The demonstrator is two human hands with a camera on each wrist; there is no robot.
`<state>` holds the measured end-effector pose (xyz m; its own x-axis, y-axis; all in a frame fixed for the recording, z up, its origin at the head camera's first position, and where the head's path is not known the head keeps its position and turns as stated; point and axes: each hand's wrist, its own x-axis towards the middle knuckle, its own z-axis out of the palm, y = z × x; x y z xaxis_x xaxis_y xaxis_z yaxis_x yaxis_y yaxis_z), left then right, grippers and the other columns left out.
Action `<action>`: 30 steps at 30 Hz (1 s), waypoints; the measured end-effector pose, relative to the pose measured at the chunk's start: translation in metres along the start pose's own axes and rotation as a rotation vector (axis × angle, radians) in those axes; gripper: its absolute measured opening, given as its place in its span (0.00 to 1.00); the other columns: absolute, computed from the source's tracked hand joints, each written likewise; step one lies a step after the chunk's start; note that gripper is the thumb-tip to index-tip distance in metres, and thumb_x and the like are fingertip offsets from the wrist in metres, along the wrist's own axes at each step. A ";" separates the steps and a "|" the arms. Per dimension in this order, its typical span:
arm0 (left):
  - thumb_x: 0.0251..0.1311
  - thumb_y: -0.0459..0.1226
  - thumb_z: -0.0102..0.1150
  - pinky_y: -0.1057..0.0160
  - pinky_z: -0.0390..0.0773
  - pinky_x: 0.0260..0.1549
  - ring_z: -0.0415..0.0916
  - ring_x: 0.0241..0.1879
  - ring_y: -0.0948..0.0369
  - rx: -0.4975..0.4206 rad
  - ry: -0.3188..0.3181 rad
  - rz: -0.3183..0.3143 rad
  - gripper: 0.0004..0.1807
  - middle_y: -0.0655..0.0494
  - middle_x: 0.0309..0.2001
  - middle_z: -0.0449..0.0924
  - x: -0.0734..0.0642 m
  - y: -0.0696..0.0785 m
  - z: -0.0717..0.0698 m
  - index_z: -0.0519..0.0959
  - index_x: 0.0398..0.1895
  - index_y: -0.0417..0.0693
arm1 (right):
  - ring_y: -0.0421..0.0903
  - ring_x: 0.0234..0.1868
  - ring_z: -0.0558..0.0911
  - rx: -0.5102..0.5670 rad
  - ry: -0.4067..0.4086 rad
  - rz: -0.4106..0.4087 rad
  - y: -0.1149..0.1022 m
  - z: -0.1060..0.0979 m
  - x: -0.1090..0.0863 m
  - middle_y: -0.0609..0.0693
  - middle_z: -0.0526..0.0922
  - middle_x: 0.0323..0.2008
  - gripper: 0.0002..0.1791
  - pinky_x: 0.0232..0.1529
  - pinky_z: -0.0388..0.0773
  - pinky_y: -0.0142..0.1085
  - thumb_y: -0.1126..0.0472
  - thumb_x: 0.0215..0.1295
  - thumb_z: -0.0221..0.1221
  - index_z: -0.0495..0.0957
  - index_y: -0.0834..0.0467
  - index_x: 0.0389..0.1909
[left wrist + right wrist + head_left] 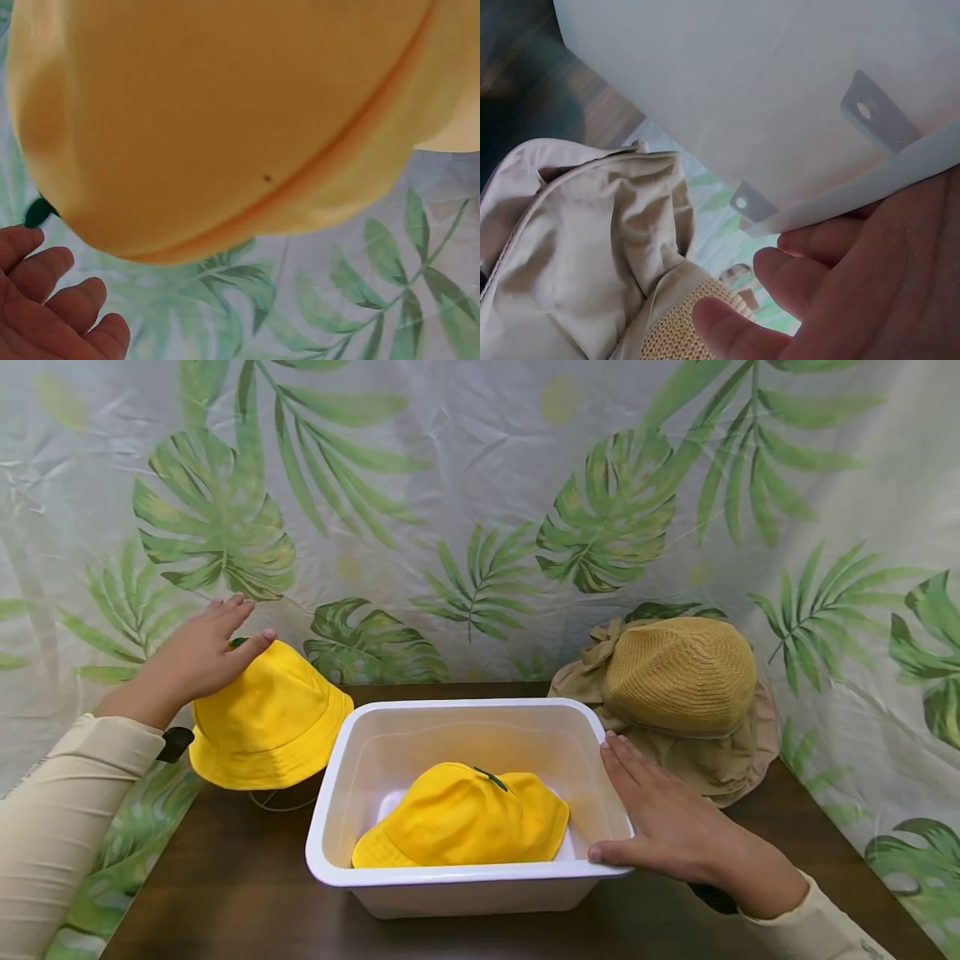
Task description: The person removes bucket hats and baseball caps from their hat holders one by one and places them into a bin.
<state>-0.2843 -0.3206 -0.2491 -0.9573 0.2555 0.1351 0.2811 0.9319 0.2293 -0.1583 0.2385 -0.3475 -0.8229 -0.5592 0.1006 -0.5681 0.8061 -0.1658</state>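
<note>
A yellow bucket hat (270,718) sits on a wire stand at the left. My left hand (202,652) is over its crown with fingers extended; in the left wrist view the fingertips are near the hat's green stem-like tab (39,212). A white plastic bin (468,875) stands in the middle, with a second yellow hat (465,818), partly collapsed, lying in it. My right hand (675,818) rests against the bin's right side, its thumb at the front right corner and its fingers stretched along the rim. The right wrist view shows those fingers beside the rim's outer side (855,187).
Behind the right hand, a tan knitted hat (678,672) is stacked on beige cloth hats (720,768). Everything stands on a dark wooden table (247,893). A leaf-printed curtain (480,485) hangs behind it. The wire stand's base (281,802) shows beneath the left hat.
</note>
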 end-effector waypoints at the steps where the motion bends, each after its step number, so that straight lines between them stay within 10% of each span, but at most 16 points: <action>1: 0.75 0.59 0.33 0.32 0.39 0.68 0.31 0.73 0.31 -0.004 -0.004 -0.010 0.45 0.27 0.75 0.36 0.001 -0.002 0.000 0.44 0.76 0.28 | 0.62 0.76 0.50 0.003 0.002 -0.002 0.000 0.000 0.000 0.65 0.46 0.77 0.62 0.68 0.57 0.60 0.28 0.59 0.57 0.47 0.68 0.77; 19: 0.75 0.58 0.32 0.31 0.45 0.66 0.38 0.71 0.28 -0.096 -0.081 -0.098 0.47 0.24 0.74 0.36 0.003 -0.015 0.012 0.39 0.75 0.25 | 0.62 0.76 0.51 0.009 0.003 0.012 0.000 0.002 0.000 0.63 0.46 0.77 0.62 0.69 0.57 0.60 0.26 0.59 0.57 0.47 0.68 0.77; 30: 0.75 0.60 0.14 0.31 0.40 0.66 0.33 0.72 0.30 -0.185 -0.083 -0.112 0.45 0.28 0.75 0.34 0.003 -0.013 0.013 0.44 0.75 0.27 | 0.62 0.76 0.51 0.005 0.009 0.010 0.001 0.002 0.000 0.63 0.46 0.77 0.62 0.68 0.58 0.60 0.26 0.59 0.56 0.47 0.68 0.77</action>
<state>-0.2918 -0.3287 -0.2647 -0.9833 0.1808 0.0210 0.1732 0.8946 0.4120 -0.1586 0.2393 -0.3499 -0.8288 -0.5491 0.1077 -0.5595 0.8108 -0.1719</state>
